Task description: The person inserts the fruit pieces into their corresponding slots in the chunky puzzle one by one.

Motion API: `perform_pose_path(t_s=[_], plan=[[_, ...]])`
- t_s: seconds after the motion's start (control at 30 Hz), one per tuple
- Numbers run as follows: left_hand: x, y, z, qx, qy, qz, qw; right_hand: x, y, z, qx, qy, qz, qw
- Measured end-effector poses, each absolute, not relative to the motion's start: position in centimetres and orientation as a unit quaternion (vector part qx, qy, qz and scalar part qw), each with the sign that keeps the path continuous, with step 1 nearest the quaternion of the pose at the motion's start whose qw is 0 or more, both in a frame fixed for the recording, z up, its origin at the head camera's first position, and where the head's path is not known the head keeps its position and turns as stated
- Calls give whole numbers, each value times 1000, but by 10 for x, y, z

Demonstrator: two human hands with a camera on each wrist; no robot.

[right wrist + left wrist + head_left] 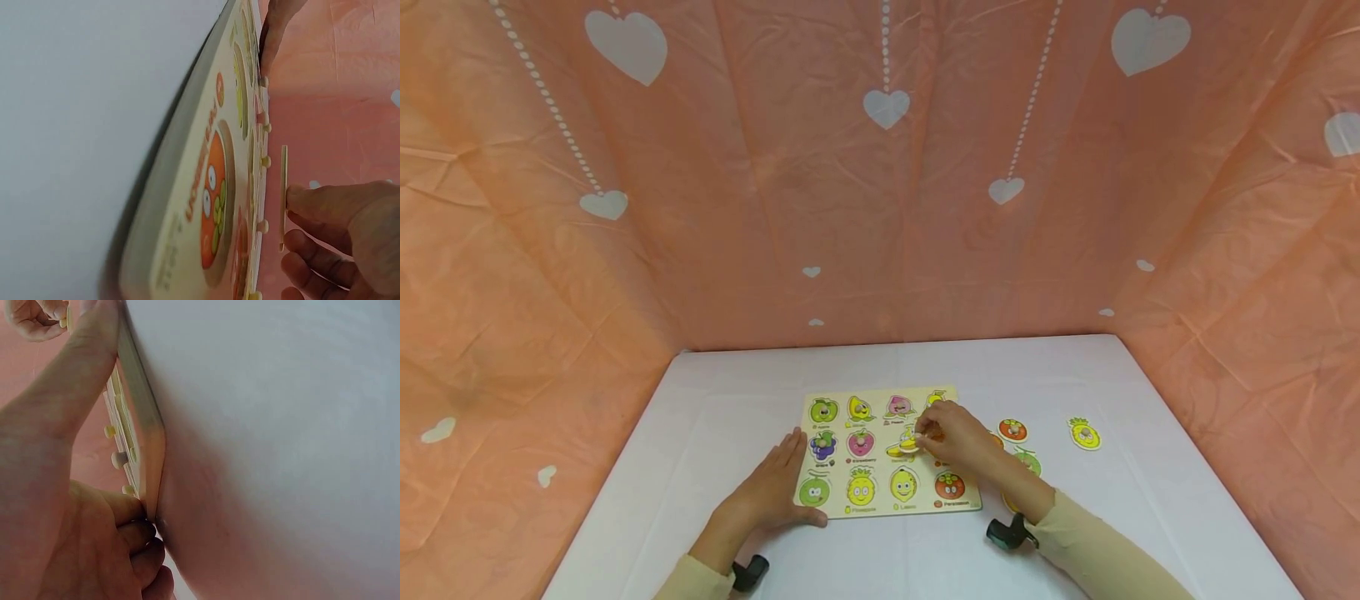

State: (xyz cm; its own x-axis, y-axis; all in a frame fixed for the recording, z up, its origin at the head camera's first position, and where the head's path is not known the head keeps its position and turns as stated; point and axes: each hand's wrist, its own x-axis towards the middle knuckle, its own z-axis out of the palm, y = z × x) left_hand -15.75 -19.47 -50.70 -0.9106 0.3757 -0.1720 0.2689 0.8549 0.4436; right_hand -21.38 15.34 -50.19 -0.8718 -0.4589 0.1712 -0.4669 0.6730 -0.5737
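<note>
A cream wooden puzzle board (880,508) with printed fruit in rows lies flat on the table. My left hand (775,483) rests against its near left corner, fingers along the left side and thumb at the near edge. Over the banana spot, my right hand (955,435) pinches a banana puzzle piece (908,440). Seen edge-on in the right wrist view, this thin piece (284,200) is held apart from the board face. Knobbed pieces, such as the grape piece (822,446) and strawberry piece (861,443), sit in the board's upper two rows.
Right of the board lie loose pieces: a red-orange fruit piece (1012,430), a green melon piece (1030,462) and a pineapple piece (1084,433). My right forearm partly covers others there. Pink cloth with hearts (887,250) surrounds the white table (730,375).
</note>
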Motion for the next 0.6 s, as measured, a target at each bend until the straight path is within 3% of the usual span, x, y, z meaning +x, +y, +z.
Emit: perform_pose_path(t_s=[0.6], plan=[[-158,-194,-506,160,957,200,134,-217,137,-511,256,-926,278,12]])
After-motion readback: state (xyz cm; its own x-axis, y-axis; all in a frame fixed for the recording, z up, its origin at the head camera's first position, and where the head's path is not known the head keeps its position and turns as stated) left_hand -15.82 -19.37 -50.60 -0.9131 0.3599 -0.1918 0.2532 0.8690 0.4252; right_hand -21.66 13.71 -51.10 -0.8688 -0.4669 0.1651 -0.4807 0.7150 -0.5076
